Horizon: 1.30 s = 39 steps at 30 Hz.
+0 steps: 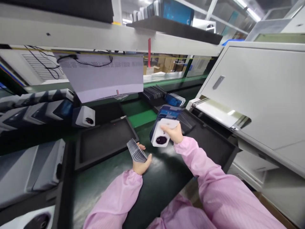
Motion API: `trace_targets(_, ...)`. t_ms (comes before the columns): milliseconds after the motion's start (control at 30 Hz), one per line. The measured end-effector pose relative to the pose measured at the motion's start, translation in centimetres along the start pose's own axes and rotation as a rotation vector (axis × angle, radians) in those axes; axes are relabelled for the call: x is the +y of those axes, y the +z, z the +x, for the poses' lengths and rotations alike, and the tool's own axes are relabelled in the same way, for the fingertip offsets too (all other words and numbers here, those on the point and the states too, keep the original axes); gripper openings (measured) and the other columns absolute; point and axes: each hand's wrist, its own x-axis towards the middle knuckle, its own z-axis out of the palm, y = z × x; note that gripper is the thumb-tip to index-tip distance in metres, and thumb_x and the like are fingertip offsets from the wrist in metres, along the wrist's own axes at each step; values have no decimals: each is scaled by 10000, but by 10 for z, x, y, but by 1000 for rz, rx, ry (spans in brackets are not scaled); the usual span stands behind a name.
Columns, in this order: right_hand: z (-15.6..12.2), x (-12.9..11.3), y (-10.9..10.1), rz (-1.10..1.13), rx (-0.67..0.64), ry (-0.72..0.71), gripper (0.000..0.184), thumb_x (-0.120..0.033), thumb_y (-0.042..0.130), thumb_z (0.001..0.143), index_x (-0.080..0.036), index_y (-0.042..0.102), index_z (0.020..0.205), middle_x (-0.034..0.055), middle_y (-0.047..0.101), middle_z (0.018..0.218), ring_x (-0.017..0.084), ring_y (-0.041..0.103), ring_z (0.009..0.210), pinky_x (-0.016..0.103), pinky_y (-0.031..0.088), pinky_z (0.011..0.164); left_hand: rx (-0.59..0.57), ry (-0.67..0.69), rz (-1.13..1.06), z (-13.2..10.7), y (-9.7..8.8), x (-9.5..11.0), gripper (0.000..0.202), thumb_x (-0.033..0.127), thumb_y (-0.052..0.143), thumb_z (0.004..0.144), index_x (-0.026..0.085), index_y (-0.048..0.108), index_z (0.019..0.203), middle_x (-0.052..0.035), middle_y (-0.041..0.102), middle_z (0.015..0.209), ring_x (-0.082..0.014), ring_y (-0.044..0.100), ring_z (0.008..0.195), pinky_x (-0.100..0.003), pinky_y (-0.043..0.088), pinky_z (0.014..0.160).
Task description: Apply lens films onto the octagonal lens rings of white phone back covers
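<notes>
My left hand (141, 163) is closed around a stack of thin, phone-sized panels (136, 150), their pale edges facing up. Farther forward and to the right, my right hand (174, 132) grips a fanned bunch of phone-sized panels (158, 129). The nearest one shows a white face with a dark round camera print; those behind it are blue. Both bunches are held above the dark green work surface (152, 184), apart from each other. Beyond my right hand, more blue panels (173, 100) stand in a row.
A black tray (106, 162) lies left of my hands, another black tray (221, 156) to the right. Rows of dark and white boxes (45, 111) stand at the left. A white machine cabinet (259, 92) flanks the right side, and a shelf (171, 28) crosses overhead.
</notes>
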Motion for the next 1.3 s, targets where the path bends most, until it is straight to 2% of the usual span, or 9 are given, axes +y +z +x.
trace_targets(167, -49, 21, 10, -46, -70, 53, 426, -402, 797, 621, -157, 631, 926, 79, 730, 863, 231, 697, 781, 395, 567, 760, -51, 50, 58, -18, -2, 6, 371, 308, 667, 695, 202, 493, 1004, -98, 538, 1065, -266, 568, 1046, -517, 396, 995)
trace_targets(300, -60, 32, 5, -53, -121, 58, 559, -360, 841, 555, -171, 575, 1009, 59, 702, 893, 210, 681, 781, 377, 554, 767, -150, 95, 72, -16, 1, 10, 279, 297, 674, 692, 200, 523, 906, -124, 533, 1174, -289, 526, 1150, -469, 460, 943)
trace_targets(500, -70, 36, 1, -71, -139, 37, 662, -319, 871, 489, -198, 558, 1060, 75, 655, 1081, 223, 646, 974, 357, 518, 872, -234, 137, 71, -12, 6, 16, 380, 267, 699, 668, 190, 528, 998, -153, 534, 1232, -309, 537, 1163, -500, 426, 985)
trace_targets(567, -70, 38, 3, -77, -133, 63, 615, -333, 862, 498, -187, 581, 1026, 75, 679, 1020, 227, 660, 922, 365, 528, 844, -233, 132, 63, -10, 8, 16, 436, 260, 705, 661, 189, 519, 1048, -155, 545, 1226, -310, 549, 1151, -502, 428, 982)
trace_targets(700, -52, 41, 7, -90, -91, 165, 436, -381, 823, 541, -142, 638, 854, 97, 714, 867, 248, 676, 810, 400, 540, 795, -189, 93, 35, -7, 10, 14, 440, 261, 709, 661, 196, 518, 1053, -144, 564, 1181, -294, 570, 1116, -484, 442, 968)
trace_targets(833, -3, 36, 7, -87, -82, 300, 432, -366, 794, 594, -137, 634, 923, 114, 719, 976, 245, 677, 873, 380, 545, 817, -120, 20, -2, -7, 7, 8, 384, 279, 702, 676, 199, 530, 1010, -110, 576, 1085, -245, 620, 951, -456, 480, 897)
trace_targets(967, 35, 34, 3, -113, -247, 532, 353, -344, 781, 642, -131, 630, 879, 110, 742, 872, 216, 696, 739, 351, 579, 715, -53, -51, -83, -3, 1, 0, 413, 334, 675, 701, 204, 504, 1054, -86, 578, 1051, -203, 624, 868, -412, 501, 842)
trace_targets(1133, 36, 46, 4, -270, -463, 776, 407, -421, 826, 589, -102, 628, 745, 114, 711, 639, 231, 665, 564, 367, 574, 557, 29, -167, -172, 4, -1, -8, 415, 382, 626, 740, 191, 489, 1082, -67, 599, 978, -175, 640, 770, -362, 514, 762)
trace_targets(1300, 46, 49, 7, -477, -551, 784, 412, -448, 719, 754, -77, 638, 912, 116, 705, 845, 203, 672, 709, 346, 571, 646, 63, -213, -199, 6, -2, -12, 422, 370, 624, 744, 193, 501, 1107, -61, 624, 955, -181, 648, 762, -350, 521, 722)
